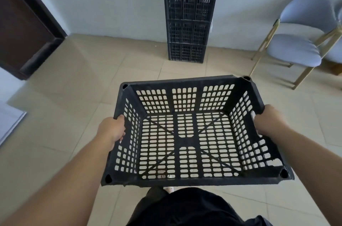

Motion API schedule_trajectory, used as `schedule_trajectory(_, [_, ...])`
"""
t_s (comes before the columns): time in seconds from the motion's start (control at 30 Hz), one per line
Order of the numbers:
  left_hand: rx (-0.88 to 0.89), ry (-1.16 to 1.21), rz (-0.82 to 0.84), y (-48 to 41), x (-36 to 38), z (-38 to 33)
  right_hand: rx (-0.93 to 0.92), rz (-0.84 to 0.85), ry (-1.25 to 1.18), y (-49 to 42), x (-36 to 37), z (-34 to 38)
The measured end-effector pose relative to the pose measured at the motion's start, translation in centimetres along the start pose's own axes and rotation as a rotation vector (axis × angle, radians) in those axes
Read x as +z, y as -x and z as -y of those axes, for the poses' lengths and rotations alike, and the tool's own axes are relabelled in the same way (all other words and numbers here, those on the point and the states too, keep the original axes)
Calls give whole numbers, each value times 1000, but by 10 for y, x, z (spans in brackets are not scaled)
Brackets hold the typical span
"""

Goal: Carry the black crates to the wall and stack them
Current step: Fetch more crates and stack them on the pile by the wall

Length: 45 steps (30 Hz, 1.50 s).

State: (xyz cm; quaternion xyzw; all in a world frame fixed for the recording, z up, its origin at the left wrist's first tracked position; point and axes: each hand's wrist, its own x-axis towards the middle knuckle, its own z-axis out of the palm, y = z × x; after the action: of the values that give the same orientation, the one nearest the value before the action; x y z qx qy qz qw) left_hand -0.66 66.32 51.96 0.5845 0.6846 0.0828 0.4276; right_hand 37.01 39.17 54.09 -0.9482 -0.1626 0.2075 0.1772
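Observation:
I hold an empty black perforated crate (187,85) in front of my body, above the tiled floor. My left hand (112,129) grips its left side wall, fingers curled over the rim. My right hand (268,122) grips the right side wall at the handle slot. Straight ahead, a stack of three black crates (188,20) stands on the floor against the pale wall, some distance beyond the crate I carry.
A dark wooden door frame (27,27) stands at the left. A grey-blue upholstered chair with gold legs (298,40) sits at the right near the wall. Beige floor tiles (111,70) stretch between me and the stack.

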Motion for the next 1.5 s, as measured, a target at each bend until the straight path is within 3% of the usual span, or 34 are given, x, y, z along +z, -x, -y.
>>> schedule_trajectory(0.23, [73, -34, 45, -121, -11, -107, 117, -35, -84, -71, 6, 81])
schedule_trajectory(0.5, [119, -119, 62, -241, 32, -241, 182, -59, -118, -205, -4, 147])
schedule_trajectory(0.97, [84, -10, 19, -409, 57, -458, 65, -47, -163, -461, -73, 327])
schedule_trajectory(1.5, [212, -59, 210, -652, 24, -735, 146, -69, -201, -689, -138, 546])
